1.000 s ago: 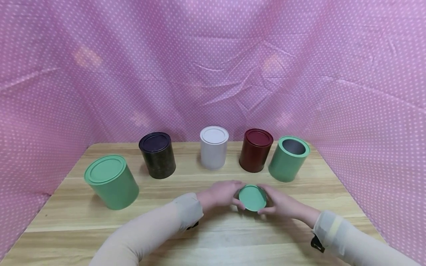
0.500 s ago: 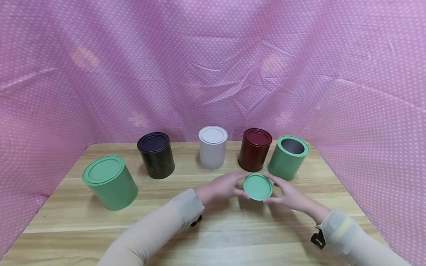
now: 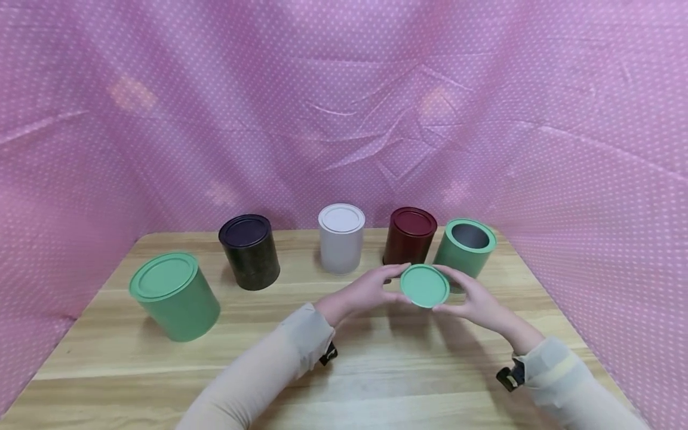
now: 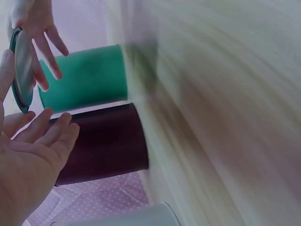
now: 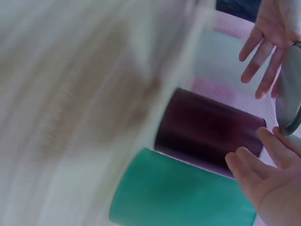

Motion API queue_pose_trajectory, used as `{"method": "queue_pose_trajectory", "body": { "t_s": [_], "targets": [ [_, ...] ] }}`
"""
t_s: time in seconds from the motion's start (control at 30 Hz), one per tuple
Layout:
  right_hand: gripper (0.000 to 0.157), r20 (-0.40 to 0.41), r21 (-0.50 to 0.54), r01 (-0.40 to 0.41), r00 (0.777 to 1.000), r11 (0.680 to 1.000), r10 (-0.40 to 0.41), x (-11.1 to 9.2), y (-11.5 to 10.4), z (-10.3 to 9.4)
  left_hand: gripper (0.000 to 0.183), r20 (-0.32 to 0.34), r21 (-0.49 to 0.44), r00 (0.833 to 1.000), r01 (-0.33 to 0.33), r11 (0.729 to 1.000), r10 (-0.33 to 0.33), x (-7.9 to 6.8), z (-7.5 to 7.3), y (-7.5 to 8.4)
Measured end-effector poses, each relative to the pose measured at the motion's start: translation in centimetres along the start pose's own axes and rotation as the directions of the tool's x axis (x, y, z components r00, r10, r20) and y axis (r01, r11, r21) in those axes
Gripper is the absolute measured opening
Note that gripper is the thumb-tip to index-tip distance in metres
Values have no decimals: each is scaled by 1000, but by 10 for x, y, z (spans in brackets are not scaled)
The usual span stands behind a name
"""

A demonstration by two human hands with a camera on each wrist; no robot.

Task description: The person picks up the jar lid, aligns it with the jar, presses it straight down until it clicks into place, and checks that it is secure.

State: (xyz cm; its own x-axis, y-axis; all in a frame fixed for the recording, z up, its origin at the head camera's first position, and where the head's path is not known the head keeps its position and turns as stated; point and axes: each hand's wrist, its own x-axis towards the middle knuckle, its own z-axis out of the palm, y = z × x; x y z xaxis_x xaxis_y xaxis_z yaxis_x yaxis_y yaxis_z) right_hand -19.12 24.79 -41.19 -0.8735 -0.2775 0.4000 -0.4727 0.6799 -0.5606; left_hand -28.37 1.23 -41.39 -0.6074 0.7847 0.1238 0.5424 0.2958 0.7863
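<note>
Between my two hands, a round green lid (image 3: 424, 286) is held by its rim above the table. My left hand (image 3: 368, 291) pinches its left side with thumb and fingertips. On the opposite side my right hand (image 3: 477, 303) grips the rim the same way. Both wrist views show the lid (image 4: 22, 70) edge-on, with its grey underside facing the table. Just behind the right hand stands a green can (image 3: 462, 257) with no lid on it and a dark inside. A dark red can (image 3: 411, 239) stands to its left, its base partly covered by my left hand.
A white can (image 3: 341, 245) and a black can (image 3: 249, 257) stand along the back of the wooden table (image 3: 376, 382), both lidded. At the left is a larger lidded green can (image 3: 183, 304). Pink dotted cloth (image 3: 344, 119) hangs around the back and sides.
Both hands have carried the green lid up from near the tabletop, away from me and slightly right, closer to the lidless green can. The cans stay in place.
</note>
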Motion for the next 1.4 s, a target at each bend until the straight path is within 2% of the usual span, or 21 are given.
{"method": "queue_pose_trajectory", "body": {
  "t_s": [0.2, 0.27, 0.33, 0.43, 0.57, 0.8, 0.97, 1.1, 1.2, 1.4],
  "targets": [
    [74, -30, 92, -104, 994, 990, 108, 0, -10, -17, 74, -96, -98, 994, -60, 993, 51, 9, 2, 13],
    [75, -30, 100, -148, 988, 984, 152, 1, -14, -24, 71, -135, -84, 988, -88, 993, 76, 12, 2, 19],
    [76, -32, 104, -187, 981, 977, 192, 1, -17, -31, 69, -169, -33, 980, -110, 993, 103, 15, 2, 26],
    [77, -41, 111, -218, 974, 970, 223, 2, -20, -39, 72, -190, 3, 974, -127, 992, 126, 19, 3, 34],
    [76, -55, 134, -219, 972, 966, 228, 3, -22, -48, 77, -211, -8, 971, -121, 993, 117, 27, 7, 42],
    [77, -79, 130, -233, 967, 964, 244, 3, -26, -66, 76, -232, -3, 969, -82, 997, 79, 42, 11, 54],
    [75, -88, 126, -247, 962, 961, 259, 5, -17, -75, 74, -267, -64, 962, -84, 994, 64, 57, 16, 60],
    [75, -79, 117, -309, 944, 944, 319, 3, -9, -82, 71, -289, -121, 956, -97, 988, 58, 70, 25, 59],
    [76, -85, 102, -362, 925, 927, 371, 3, -5, -86, 70, -309, -131, 950, -77, 988, 33, 76, 30, 60],
    [72, -167, 123, -386, 900, 914, 403, 5, 9, -88, 69, -329, -112, 944, -21, 993, -18, 89, 34, 66]
  ]
}}
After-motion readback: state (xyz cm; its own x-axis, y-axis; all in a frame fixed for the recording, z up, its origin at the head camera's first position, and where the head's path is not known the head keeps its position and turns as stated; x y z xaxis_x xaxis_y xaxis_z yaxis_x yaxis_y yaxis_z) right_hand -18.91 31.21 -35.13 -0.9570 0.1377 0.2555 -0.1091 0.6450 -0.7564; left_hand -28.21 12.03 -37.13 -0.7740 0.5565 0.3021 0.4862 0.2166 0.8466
